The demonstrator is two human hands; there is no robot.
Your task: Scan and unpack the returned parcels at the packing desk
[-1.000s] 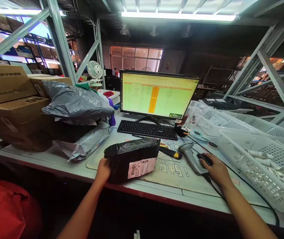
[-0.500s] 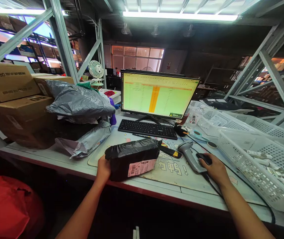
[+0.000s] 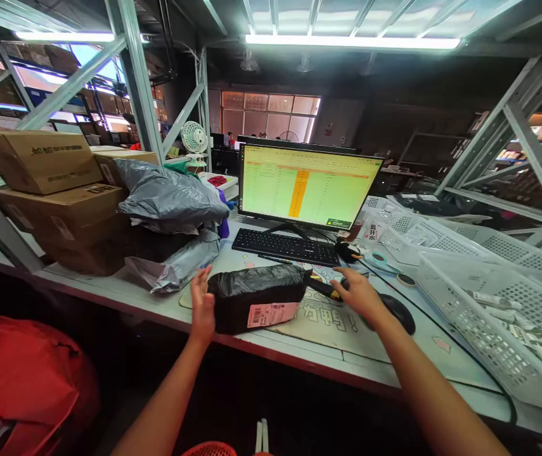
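Observation:
A black plastic-wrapped parcel (image 3: pixel 256 292) with a pink shipping label (image 3: pixel 273 314) lies on the desk mat near the table's front edge. My left hand (image 3: pixel 203 305) lies flat against the parcel's left end, fingers stretched upward. My right hand (image 3: pixel 359 294) hovers just right of the parcel with its fingers spread and nothing in them. It hangs over a black-and-yellow utility knife (image 3: pixel 322 290), and the handheld scanner is mostly hidden under it. The black mouse (image 3: pixel 398 313) lies uncovered to the right of that hand.
A lit monitor (image 3: pixel 306 187) and black keyboard (image 3: pixel 284 247) stand behind the parcel. Stacked cardboard boxes (image 3: pixel 56 196) and grey poly bags (image 3: pixel 168 196) fill the left of the table. White perforated baskets (image 3: pixel 494 285) crowd the right. A red bag (image 3: pixel 23 373) sits at lower left.
My right hand left the mouse and moved left toward the parcel, fingers spread. My left hand opened flat against the parcel's end. The view shifted slightly right and down.

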